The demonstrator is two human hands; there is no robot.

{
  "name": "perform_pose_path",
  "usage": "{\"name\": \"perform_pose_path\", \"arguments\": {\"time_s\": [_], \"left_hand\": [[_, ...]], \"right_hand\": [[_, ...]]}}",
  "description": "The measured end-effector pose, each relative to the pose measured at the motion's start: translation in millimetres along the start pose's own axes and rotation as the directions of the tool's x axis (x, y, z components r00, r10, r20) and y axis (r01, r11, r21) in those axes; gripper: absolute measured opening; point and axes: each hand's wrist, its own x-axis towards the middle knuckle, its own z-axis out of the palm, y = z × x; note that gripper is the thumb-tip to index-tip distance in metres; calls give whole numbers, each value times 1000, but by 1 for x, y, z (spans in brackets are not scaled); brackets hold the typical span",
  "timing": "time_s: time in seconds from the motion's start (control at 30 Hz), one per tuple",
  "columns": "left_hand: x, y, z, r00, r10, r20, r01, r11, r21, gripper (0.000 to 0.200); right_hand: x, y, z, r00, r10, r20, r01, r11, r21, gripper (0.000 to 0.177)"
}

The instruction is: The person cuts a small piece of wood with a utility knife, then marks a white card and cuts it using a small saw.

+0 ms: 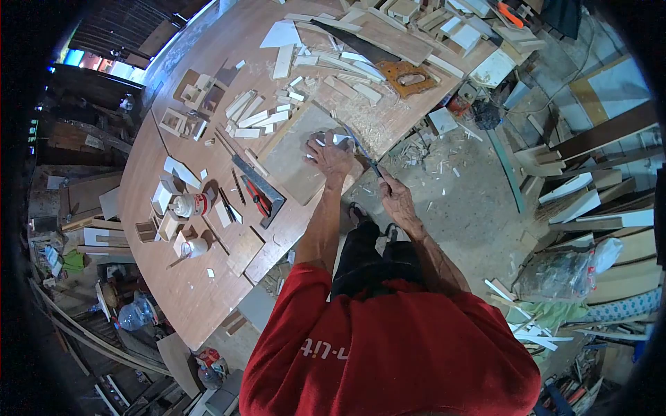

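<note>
My left hand (330, 157) presses down on a small white-faced wood piece (340, 139), fingers curled over it and partly hiding it. Under that hand lies a flat grey-brown board (288, 163) near the table's edge. My right hand (397, 197) is closed around the handle of a long, thin bladed tool (361, 147), blue along part of its length. The tool points away from me and passes right beside the wood piece; its exact kind is too small to make out. Sawdust (374, 128) covers the table just beyond the blade.
A handsaw (406, 78) with a wooden handle rests among offcuts at the back. Cut wood blocks (260, 118) lie beyond the board. To the left are a try square (267, 201), a red-handled tool (259, 199) and a glue bottle (191, 204). Scraps litter the floor (451, 187).
</note>
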Motion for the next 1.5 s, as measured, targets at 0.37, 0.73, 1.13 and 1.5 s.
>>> {"name": "perform_pose_path", "arguments": {"time_s": [0.37, 0.73, 1.13, 1.5], "left_hand": [[0, 1, 5, 998, -47, -49, 46, 999, -16, 54], [7, 1, 4, 973, -175, 152, 192, 975, -110, 91], [9, 8, -6, 964, -191, 187, 209, 975, -79, 99], [9, 12, -6, 965, -208, 161, 225, 970, -95, 93]], "right_hand": [[-4, -9, -7, 999, -33, 2, 33, 991, -131, 37], [-2, -14, -5, 967, 140, 212, 26, 776, -630, 62], [-3, -23, -10, 958, 184, 219, -27, 819, -573, 58], [-3, -17, -14, 962, 143, 231, 11, 828, -561, 59]]}}
